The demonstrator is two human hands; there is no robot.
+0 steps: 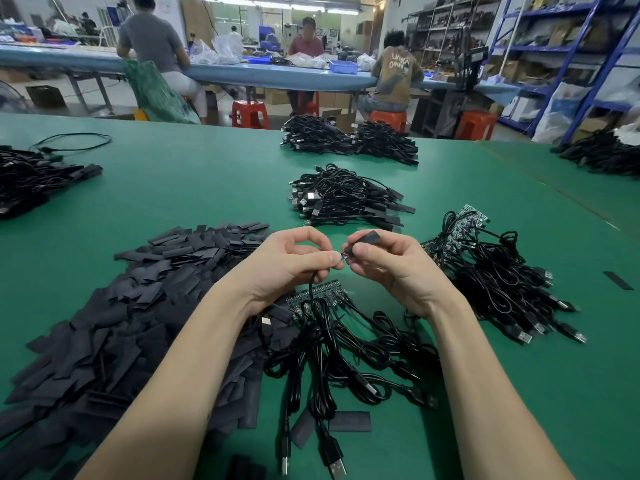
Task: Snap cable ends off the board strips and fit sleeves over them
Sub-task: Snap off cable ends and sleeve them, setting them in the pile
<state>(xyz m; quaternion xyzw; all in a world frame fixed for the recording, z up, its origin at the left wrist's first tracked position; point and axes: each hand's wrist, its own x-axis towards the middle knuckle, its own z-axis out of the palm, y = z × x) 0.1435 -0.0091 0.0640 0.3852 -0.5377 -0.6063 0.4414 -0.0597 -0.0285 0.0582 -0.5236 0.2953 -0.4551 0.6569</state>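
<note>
My left hand [294, 258] pinches the cable end [341, 257]; my right hand [375, 259] pinches a sleeve [367, 240] at its tip; misaligned, it could snag.

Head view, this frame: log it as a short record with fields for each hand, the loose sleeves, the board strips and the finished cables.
left hand: left hand pinches the cable end at its fingertips
right hand: right hand holds a black sleeve at that end
sleeve fit: not yet fully over the end; a little still shows
sleeve stock: pile of black sleeves on the green table, left
board strips: one strip under the hands, another right, cables attached
sleeved cables: bundle beyond the hands
</note>
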